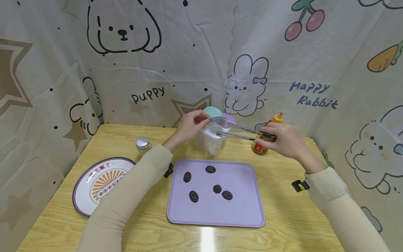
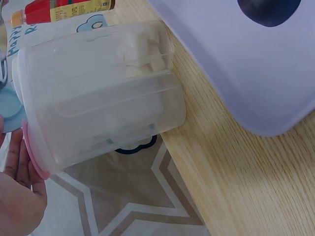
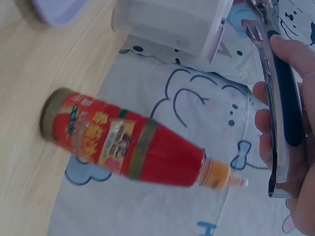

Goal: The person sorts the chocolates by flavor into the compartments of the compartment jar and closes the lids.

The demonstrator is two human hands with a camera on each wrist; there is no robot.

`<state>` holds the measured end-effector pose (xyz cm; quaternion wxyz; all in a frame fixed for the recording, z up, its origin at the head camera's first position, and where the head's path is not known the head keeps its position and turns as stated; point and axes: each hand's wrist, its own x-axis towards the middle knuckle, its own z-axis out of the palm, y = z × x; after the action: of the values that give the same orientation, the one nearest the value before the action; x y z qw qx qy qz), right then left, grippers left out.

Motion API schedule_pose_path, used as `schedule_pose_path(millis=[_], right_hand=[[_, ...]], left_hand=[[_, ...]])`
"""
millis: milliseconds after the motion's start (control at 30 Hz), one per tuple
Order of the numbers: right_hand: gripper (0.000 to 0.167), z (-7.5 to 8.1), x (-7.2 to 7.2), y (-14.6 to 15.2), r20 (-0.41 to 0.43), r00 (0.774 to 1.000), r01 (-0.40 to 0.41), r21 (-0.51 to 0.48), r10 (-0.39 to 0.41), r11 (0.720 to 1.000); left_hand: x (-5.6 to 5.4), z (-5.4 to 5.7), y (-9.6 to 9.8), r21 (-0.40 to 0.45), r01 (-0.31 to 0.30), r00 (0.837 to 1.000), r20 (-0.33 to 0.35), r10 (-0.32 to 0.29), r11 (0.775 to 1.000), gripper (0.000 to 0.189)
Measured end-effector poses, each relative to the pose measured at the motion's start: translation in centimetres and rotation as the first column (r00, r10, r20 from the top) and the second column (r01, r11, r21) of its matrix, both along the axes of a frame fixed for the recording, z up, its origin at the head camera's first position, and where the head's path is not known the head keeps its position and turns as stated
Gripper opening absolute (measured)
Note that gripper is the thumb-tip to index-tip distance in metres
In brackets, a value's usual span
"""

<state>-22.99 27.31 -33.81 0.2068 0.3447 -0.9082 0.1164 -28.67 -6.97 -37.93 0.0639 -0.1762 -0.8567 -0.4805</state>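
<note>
My left hand (image 1: 193, 122) pinches the raised light-blue lid (image 2: 11, 109) of a clear container (image 2: 98, 93) at the back of the table. Pale chunks (image 2: 142, 51) lie inside it, visible through the wall. My right hand (image 1: 284, 140) grips metal tongs (image 3: 284, 93) by their dark handles. In the head view, the tongs' arms are spread and their tips reach left, over the container's open top near the lid. Nothing shows between the tips.
A lilac tray (image 1: 215, 215) in front bears several dark chocolate-like pieces (image 1: 227, 195). To its left are a printed plate (image 1: 83, 190) and a silver-capped jar (image 1: 143, 144). A red sauce bottle (image 3: 133, 142) with a yellow nozzle stands right of the container. Printed cloth (image 1: 195, 63) hangs behind.
</note>
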Motion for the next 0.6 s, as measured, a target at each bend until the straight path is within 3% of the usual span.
schedule_pose_path(millis=[300,433,600], right_hand=[[0.04,-1.4,3.6,4.0,-0.012,0.994,0.104,-0.022,-0.104,0.994],[0.038,-2.8,4.8,6.0,-0.011,0.989,0.147,-0.02,-0.148,0.989],[0.036,-4.9,6.1,8.4,0.053,0.976,0.214,-0.023,-0.212,0.977]], left_hand=[[0.1,0.2,0.1,0.007,-0.001,1.0,0.001,0.001,1.0,0.017],[0.2,0.2,0.1,0.014,-0.003,1.0,0.005,0.003,1.0,0.017],[0.2,0.2,0.2,0.016,-0.006,1.0,0.006,0.006,1.0,0.017]])
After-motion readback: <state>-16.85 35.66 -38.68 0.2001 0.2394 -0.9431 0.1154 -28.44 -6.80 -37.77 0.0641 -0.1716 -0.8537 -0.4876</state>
